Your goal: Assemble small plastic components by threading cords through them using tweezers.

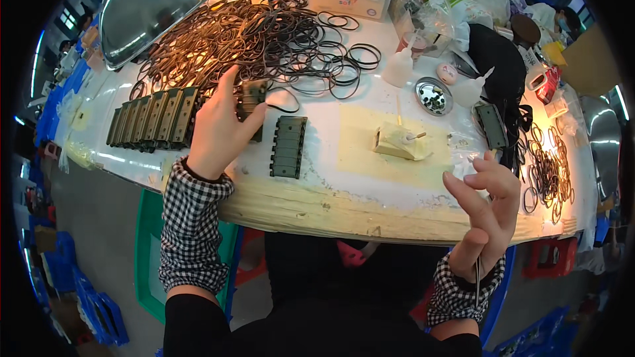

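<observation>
My left hand (pixel 221 122) has its thumb and index finger around a dark olive-green ribbed block (pixel 251 99). Part of that block is hidden by the fingers. Just right of it, a similar green block (pixel 288 147) lies on the table. To the left, a row of several green blocks (pixel 153 118) stands side by side. Over the table's front edge, my right hand (pixel 488 203) has bent fingers and a thin metal tool (pixel 477 281) tucked in it, pointing down toward the wrist. The hand hides the tool's other end.
Behind my left hand spreads a heap of black rubber rings (pixel 245 39); a smaller pile (pixel 550 168) lies far right. A cream block with a pin (pixel 401 143), a round metal dish of small dark parts (pixel 434 95) and another green block (pixel 491 125) are right of centre.
</observation>
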{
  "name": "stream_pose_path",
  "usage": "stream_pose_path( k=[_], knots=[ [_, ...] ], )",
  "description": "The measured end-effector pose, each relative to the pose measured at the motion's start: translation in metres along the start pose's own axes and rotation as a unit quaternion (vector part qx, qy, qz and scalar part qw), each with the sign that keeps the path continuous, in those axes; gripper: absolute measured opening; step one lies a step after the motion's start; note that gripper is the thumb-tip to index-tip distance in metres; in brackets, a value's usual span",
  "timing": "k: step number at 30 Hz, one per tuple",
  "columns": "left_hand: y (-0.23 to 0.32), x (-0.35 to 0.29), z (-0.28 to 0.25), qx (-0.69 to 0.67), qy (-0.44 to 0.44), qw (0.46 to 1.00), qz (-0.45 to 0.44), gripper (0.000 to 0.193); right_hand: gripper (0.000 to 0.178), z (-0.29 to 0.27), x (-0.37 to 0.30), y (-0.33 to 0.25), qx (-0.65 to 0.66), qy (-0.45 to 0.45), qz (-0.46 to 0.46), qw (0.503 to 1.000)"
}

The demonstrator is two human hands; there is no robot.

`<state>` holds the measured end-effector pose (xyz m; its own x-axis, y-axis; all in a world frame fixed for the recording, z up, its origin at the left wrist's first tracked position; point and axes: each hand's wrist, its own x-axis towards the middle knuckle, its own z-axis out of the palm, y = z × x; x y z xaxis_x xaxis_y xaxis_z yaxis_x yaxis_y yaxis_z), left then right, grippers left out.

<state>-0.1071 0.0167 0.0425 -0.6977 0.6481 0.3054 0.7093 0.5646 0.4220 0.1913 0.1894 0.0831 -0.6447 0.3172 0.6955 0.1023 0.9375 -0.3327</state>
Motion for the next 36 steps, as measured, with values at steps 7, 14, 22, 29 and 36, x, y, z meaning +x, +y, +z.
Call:
stream_pose_path(
  k=[7, 14, 22, 29, 36],
  knots=[
    [0.033, -0.031, -0.007, -0.578, 0.143, 0.801, -0.061, 0.054, 0.040, -0.040, 0.051, 0.024, 0.068, -0.085, 0.042, 0.993],
    [0.019, -0.059, -0.014, -0.888, -0.078, 0.448, -0.067, 0.057, 0.032, -0.097, 0.041, 0.153, -0.088, -0.239, 0.257, 0.932],
    [0.006, -0.070, 0.001, -0.866, -0.077, 0.483, -0.105, 0.043, 0.028, -0.190, -0.067, 0.349, -0.421, 0.024, 0.375, 0.826],
    [0.051, -0.078, 0.017, -0.827, -0.090, 0.540, -0.129, 0.049, 0.022, -0.171, -0.069, 0.358, -0.442, 0.076, 0.287, 0.847],
    [0.066, -0.083, 0.023, -0.759, -0.114, 0.629, -0.125, 0.074, 0.014, -0.153, -0.043, 0.265, -0.229, 0.118, 0.240, 0.936]
  ],
)
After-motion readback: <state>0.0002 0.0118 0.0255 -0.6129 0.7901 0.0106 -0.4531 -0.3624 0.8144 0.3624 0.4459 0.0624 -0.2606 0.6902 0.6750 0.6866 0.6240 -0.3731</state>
